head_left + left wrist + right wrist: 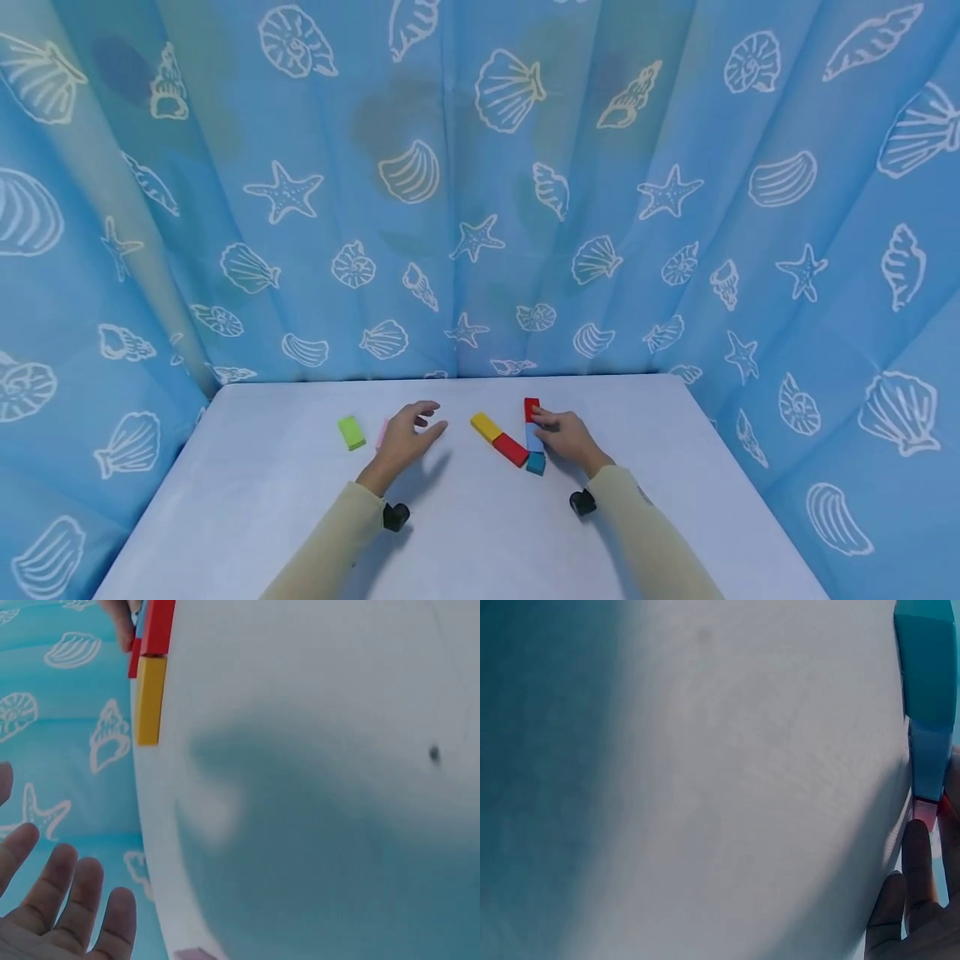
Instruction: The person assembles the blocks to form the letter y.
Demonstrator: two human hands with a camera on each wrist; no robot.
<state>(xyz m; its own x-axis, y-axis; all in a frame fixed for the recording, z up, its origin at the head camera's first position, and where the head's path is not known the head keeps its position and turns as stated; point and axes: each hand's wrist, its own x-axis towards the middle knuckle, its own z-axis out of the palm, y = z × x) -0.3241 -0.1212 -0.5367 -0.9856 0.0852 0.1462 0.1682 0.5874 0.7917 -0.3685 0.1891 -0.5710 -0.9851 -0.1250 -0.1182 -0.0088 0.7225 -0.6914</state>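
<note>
On the table point(480, 542) lie a green block point(351, 432) and pink block point(382, 434); my left hand point(402, 433) hovers alongside, fingers spread. Then a yellow block point(486, 427), red block point(511, 450), teal block point(536, 463), pale-blue block point(533, 438) and second red block point(531, 407), which my right hand point(570, 438) touches; whether pinching, I cannot tell.

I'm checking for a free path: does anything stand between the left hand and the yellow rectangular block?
Nothing visible does. In the head view, only white tabletop lies between the left hand and the yellow rectangular block; the partly hidden pink block is on the hand's other side.
</note>
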